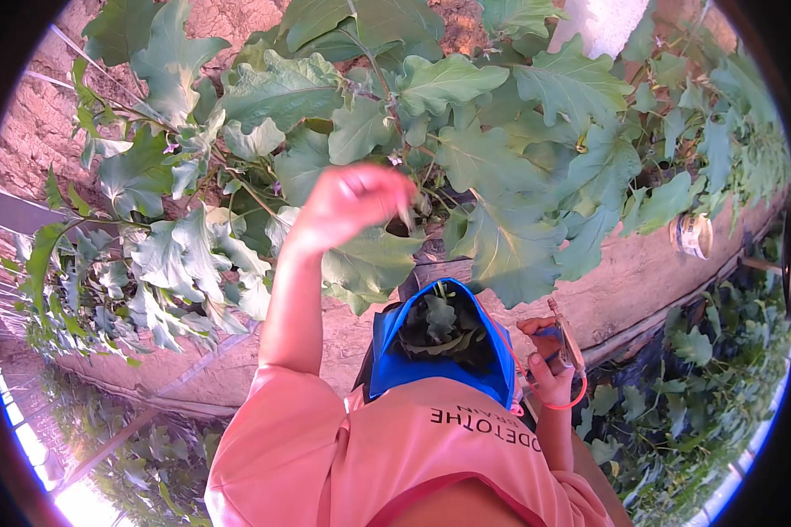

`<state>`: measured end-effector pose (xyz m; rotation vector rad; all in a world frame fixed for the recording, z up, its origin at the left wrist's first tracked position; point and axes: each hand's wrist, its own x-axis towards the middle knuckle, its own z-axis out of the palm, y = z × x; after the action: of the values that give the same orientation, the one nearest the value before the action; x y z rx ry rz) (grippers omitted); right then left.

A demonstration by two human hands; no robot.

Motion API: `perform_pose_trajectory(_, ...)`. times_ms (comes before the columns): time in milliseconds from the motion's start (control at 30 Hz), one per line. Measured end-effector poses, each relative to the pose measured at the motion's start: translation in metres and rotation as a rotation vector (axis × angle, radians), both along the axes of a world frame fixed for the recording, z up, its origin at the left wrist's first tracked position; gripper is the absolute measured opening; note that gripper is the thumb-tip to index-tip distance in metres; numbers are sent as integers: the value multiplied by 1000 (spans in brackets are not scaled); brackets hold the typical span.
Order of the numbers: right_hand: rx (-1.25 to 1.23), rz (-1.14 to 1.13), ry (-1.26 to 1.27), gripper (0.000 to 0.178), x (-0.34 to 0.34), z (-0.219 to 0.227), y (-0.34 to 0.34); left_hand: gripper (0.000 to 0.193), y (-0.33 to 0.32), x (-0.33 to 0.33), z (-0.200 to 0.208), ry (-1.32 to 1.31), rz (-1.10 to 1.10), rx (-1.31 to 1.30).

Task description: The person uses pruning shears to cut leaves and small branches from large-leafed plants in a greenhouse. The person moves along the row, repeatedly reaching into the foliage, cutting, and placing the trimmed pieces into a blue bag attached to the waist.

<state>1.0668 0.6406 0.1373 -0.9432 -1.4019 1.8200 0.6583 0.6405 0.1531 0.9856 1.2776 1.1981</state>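
My left hand point(351, 204) is over the broad lobed leaves of an eggplant plant point(501, 167), beside a small purple flower point(395, 159). Its fingers are curled together and a little blurred; a pale sliver shows at the fingertips, too indistinct to name. At the right of my waist, my right hand point(552, 378) is wrapped round a slim phone-like device point(571, 344) with a red cable point(580, 395) running from it. Between my two arms, an open blue bag point(404, 373) hangs against my front, with dark green leaves point(441, 318) inside.
More eggplant foliage point(185, 255) spreads to the left, and another row point(659, 395) grows at the lower right. A pale tub point(694, 235) lies by the bed's edge at right. Dry soil point(624, 294) runs between the rows, and thin strings cross at the upper left.
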Motion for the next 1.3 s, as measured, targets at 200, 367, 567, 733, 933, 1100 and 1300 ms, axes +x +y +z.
perform_pose_trajectory(200, -51, -38, 61, 60, -12, 4, 12, 31, 55, 58, -2, 597, -172, 305)
perform_pose_trajectory(367, -49, -41, 193, 51, -17, 13, 32, 44, 163, 52, -47, 1257, -238, 40)
perform_pose_trajectory(567, -149, 13, 241, 51, 9, -26, 71, 78, 185, -4, -79, 1613, -162, -321)
perform_pose_trajectory(733, -140, 112, 235, 52, 42, -38, 149, 65, 181, 42, -66, 2119, -200, -385)
perform_pose_trajectory(933, -172, 167, 233, 51, 75, -68, 230, 29, 228, 92, -96, 1487, -361, -427)
perform_pose_trajectory(1100, -214, 223, 222, 53, 73, -74, 253, 50, 249, 92, -101, 1464, -108, -585)
perform_pose_trajectory(1300, -294, 243, 224, 54, 66, -72, 253, 58, 247, 99, -77, 1457, 87, -673)
